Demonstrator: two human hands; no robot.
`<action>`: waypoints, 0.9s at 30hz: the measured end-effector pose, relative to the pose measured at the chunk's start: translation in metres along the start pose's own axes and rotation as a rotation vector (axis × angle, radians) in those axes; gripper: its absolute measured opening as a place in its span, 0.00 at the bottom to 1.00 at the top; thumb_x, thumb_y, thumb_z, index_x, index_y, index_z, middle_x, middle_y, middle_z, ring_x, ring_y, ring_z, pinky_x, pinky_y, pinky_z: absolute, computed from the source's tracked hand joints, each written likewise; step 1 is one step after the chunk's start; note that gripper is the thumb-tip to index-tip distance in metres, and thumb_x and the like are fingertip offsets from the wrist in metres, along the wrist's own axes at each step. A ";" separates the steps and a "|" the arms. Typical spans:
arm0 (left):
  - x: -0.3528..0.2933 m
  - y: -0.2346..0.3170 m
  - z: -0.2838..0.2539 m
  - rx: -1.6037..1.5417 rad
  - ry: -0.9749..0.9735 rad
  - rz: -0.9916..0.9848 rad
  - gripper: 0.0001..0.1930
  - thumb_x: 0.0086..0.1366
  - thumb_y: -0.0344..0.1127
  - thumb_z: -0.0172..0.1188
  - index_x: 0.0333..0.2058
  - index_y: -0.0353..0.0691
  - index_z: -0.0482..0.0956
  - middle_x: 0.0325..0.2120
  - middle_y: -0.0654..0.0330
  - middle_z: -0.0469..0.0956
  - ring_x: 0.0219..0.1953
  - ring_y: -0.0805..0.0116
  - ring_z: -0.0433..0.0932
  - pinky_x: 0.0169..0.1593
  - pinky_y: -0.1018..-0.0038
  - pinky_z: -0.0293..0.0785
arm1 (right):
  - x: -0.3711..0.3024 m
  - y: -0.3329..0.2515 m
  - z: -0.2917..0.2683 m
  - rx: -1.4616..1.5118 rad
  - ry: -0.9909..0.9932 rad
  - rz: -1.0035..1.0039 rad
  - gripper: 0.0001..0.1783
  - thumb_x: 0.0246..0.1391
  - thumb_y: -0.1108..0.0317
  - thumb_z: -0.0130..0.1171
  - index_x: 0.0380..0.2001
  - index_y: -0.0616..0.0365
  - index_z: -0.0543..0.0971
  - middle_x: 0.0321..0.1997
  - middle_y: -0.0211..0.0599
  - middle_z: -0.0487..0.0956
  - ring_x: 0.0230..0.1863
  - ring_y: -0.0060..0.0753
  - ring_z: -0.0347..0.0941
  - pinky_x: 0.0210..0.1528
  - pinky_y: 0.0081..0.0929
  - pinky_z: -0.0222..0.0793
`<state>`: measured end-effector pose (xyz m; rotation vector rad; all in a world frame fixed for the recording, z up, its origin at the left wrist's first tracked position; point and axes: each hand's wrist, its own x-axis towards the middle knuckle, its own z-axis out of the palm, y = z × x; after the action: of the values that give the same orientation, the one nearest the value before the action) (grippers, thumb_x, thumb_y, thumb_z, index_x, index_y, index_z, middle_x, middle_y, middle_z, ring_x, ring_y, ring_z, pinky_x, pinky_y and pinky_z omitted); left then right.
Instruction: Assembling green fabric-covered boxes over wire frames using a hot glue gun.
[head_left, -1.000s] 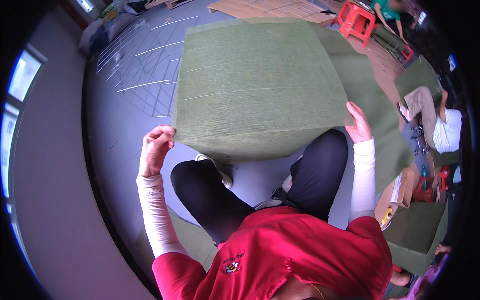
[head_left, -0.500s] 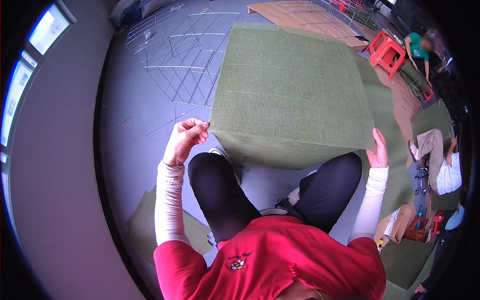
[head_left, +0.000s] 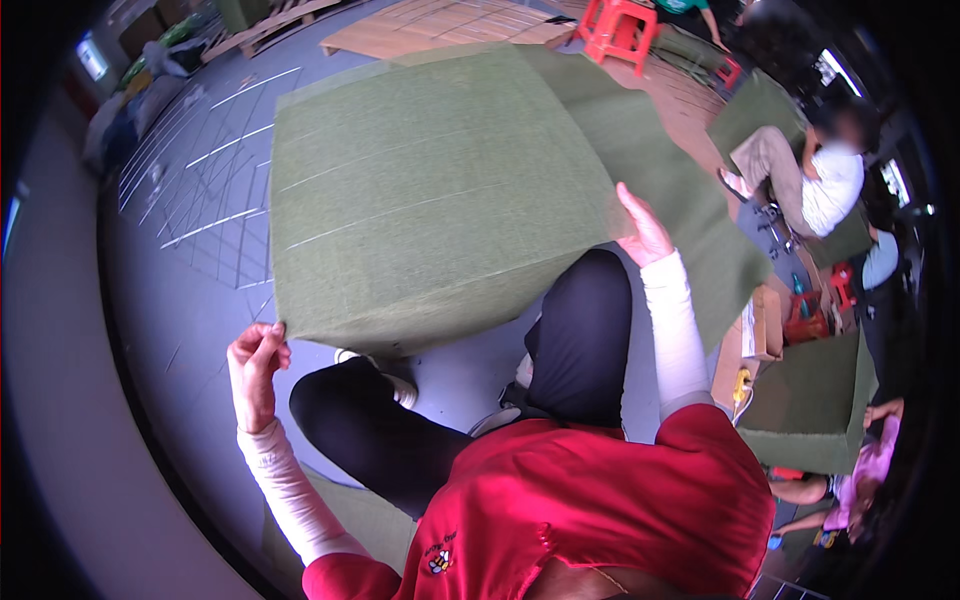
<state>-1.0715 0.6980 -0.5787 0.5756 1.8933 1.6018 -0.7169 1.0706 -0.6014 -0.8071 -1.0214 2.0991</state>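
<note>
A large box shape covered in green woven cloth (head_left: 430, 190) stands before my knees, with thin pale lines across its top. At its near left corner my left hand (head_left: 257, 365) is closed, thumb and fingers pinching the cloth edge. My right hand (head_left: 645, 232) lies against the near right corner, fingers stretched out and touching the cloth rather than wrapped round it. The part of that hand behind the edge is hidden. Below the top edge, the cloth's front side hangs between my knees, and more green cloth (head_left: 690, 250) spreads out on the right.
Bare wire frames (head_left: 215, 190) stand on the grey floor at the left. Red stools (head_left: 617, 35) and a wooden board (head_left: 440, 28) are at the back. A seated co-worker (head_left: 830, 185) and an open cardboard box (head_left: 765, 322) are to the right. Green cloth (head_left: 350, 510) lies beside my left leg.
The view has turned, so the covered box and both hands appear farther left and tilted. My left hand keeps its pinch on the corner; my right hand stays against the other corner.
</note>
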 end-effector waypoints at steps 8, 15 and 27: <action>0.001 0.009 0.010 0.048 -0.003 0.032 0.11 0.58 0.36 0.57 0.20 0.38 0.72 0.12 0.67 0.69 0.15 0.82 0.63 0.21 0.86 0.58 | -0.004 -0.004 -0.016 -0.071 -0.052 -0.067 0.07 0.55 0.64 0.53 0.33 0.55 0.75 0.28 0.24 0.77 0.25 0.17 0.74 0.27 0.15 0.71; 0.001 0.006 0.006 0.012 0.011 0.008 0.08 0.56 0.31 0.57 0.20 0.37 0.72 0.13 0.66 0.69 0.14 0.81 0.64 0.20 0.86 0.60 | -0.006 0.001 -0.005 -0.073 -0.046 -0.100 0.04 0.54 0.67 0.54 0.31 0.55 0.74 0.29 0.24 0.76 0.31 0.16 0.73 0.34 0.16 0.69; 0.004 0.001 0.002 -0.177 -0.088 -0.039 0.07 0.56 0.30 0.57 0.21 0.38 0.73 0.14 0.66 0.71 0.15 0.81 0.66 0.21 0.85 0.62 | 0.001 0.003 -0.012 -0.107 -0.097 -0.101 0.03 0.55 0.69 0.53 0.32 0.55 0.74 0.32 0.25 0.77 0.34 0.17 0.73 0.38 0.18 0.69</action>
<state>-1.0732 0.7026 -0.5782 0.5217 1.6688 1.6697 -0.7094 1.0749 -0.6103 -0.6959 -1.2095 2.0285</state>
